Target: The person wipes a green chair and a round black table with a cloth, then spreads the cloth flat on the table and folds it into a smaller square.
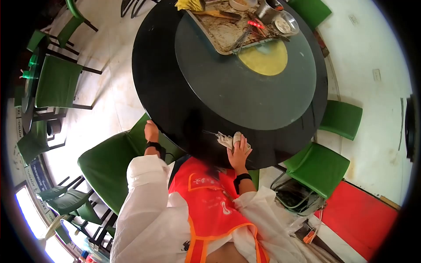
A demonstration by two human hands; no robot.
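Observation:
My right hand (239, 154) presses on a crumpled pale cloth (226, 140), its fingers over the bundle, on the black rim of a round table (197, 125). Part of the cloth sticks out to the left of the fingers. At the table's left edge, my left hand (151, 132) is closed, close to a green chair (109, 164). Whether its fingers grip the table edge or the chair is hidden. Dark bands circle both wrists.
A grey glass turntable (245, 103) sits on the table, bearing a stained metal tray (215, 33) with a brush (219, 15), yellow cloth (190, 4), metal container (267, 12) and tools. Green chairs (318, 168) stand around. A red panel (355, 219) lies at lower right.

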